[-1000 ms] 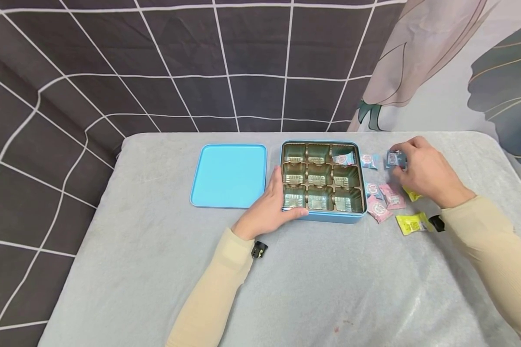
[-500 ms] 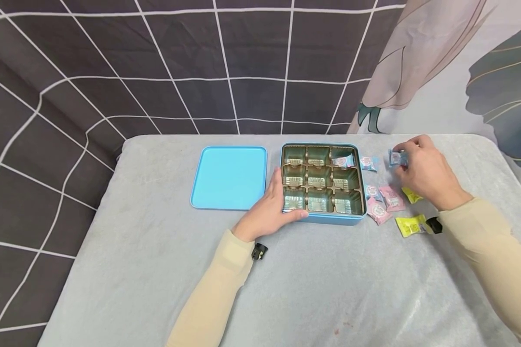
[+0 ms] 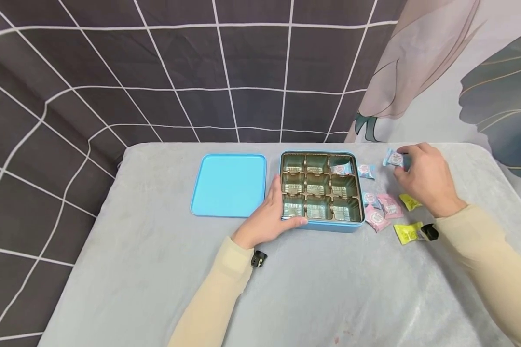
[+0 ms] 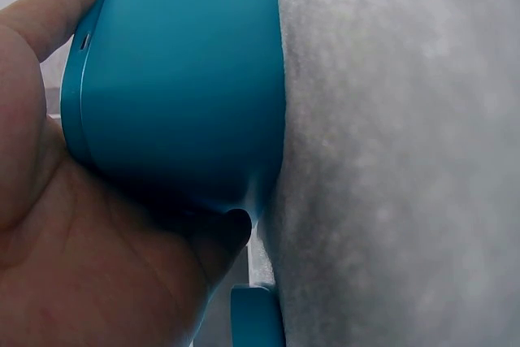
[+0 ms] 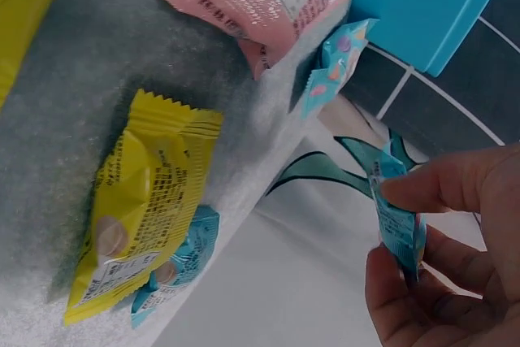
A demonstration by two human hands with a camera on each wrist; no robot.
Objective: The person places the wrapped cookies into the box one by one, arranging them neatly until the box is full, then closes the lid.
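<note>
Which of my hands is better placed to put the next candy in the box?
Probably your right hand: it pinches a blue candy, while your left hand rests against the near left corner of the box.

On my right wrist feed, the fingers [image 5: 390, 286] pinch a blue packet [image 5: 398, 221] clear of the grey table [image 5: 41, 201]. On it I see a yellow packet [image 5: 150, 209] partly hiding a teal one [image 5: 203, 237], another yellow [image 5: 23, 10] cropped at the corner, and a pink packet [image 5: 260, 6] near the blue box [image 5: 439, 6].
</note>
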